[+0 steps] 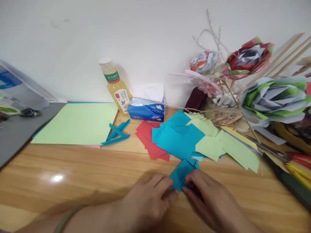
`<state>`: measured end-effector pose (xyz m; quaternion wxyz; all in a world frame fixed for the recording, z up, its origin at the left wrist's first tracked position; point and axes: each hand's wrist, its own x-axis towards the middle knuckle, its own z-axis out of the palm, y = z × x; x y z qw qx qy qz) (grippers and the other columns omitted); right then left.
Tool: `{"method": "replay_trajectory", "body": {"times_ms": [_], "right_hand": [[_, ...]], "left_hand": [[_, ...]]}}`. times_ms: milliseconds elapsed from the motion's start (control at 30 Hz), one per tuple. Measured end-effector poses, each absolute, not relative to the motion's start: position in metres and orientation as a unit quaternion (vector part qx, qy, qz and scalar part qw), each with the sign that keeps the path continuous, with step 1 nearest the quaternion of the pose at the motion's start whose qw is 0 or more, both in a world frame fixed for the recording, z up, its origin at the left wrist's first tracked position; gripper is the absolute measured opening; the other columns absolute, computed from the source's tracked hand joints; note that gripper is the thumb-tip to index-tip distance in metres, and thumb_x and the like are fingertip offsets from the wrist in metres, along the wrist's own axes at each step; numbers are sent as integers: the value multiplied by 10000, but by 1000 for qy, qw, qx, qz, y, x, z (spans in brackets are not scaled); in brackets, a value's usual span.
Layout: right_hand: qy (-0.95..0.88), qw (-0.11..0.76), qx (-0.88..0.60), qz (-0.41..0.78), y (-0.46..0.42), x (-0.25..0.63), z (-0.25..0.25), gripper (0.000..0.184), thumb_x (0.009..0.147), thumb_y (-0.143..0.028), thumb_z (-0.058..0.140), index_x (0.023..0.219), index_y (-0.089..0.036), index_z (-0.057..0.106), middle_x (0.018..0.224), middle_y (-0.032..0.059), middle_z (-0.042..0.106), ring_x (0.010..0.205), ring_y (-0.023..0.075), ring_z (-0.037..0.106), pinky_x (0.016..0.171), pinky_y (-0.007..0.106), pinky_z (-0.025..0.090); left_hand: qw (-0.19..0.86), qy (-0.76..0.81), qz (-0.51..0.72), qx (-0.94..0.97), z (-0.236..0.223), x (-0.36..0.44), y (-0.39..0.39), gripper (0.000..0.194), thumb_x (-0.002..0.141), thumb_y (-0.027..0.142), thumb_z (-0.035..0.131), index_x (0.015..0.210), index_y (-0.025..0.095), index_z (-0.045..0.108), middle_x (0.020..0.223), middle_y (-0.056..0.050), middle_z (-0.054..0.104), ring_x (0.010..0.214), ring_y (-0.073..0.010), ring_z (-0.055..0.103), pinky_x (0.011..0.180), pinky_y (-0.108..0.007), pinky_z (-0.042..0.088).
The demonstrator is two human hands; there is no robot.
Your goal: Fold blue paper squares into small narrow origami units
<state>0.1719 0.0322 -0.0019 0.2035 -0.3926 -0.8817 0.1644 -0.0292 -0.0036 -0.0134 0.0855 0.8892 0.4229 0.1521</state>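
A small blue paper square [181, 173], partly folded, lies on the wooden table [73, 181] near its front edge. My left hand [152, 200] pinches the paper's lower left edge with its fingers curled. Pressed together, the fingers of my right hand [206, 197] grip the lower right edge. Just behind lies a loose pile of blue paper squares [177, 136], red squares [148, 139] and light green squares [218, 142]. Some folded blue paper strips [118, 132] lie to the left of the pile.
A large green sheet [77, 123] lies at the back left beside a grey board [17, 132]. A drink bottle [116, 85] and a tissue pack [145, 110] stand by the wall. Paper flowers [250, 58], sticks and scissors [286, 158] crowd the right side.
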Motion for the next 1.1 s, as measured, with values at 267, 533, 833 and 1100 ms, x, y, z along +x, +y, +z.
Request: {"method": "replay_trajectory", "body": {"times_ms": [267,533,833,1100], "right_hand": [[-906,209,-350,110,31,180,-2,199,883,-109,366,768,-218,486,670,-5,549,565,125,520,487,233,392],[-953,219,-209,2,43,209,20,243,842,-135,494,1055,-165,606,1009,72,691,984,221,609,807,358,506],[-981,151,-101,65,28,178,32,317,910,-117,366,1083,-158,628,1122,58,655,1078,175,586,916,294,491],[-942,239,-229,-53,43,188,12,220,868,-145,501,1027,-116,650,1041,102,687,998,215,632,880,353,518]], "left_hand": [[81,409,159,895,-8,-31,-4,116,910,170,463,851,203,557,923,6,599,834,-132,557,674,-225,483],[-7,284,152,947,5,-55,20,172,937,156,425,889,151,590,934,-17,601,930,-162,528,882,-304,426],[46,353,162,920,13,-55,29,236,904,160,414,1073,114,572,952,-80,582,961,-228,514,830,-369,468],[16,342,176,923,10,-54,31,203,899,132,412,969,115,602,934,-74,616,923,-211,539,854,-361,454]]}}
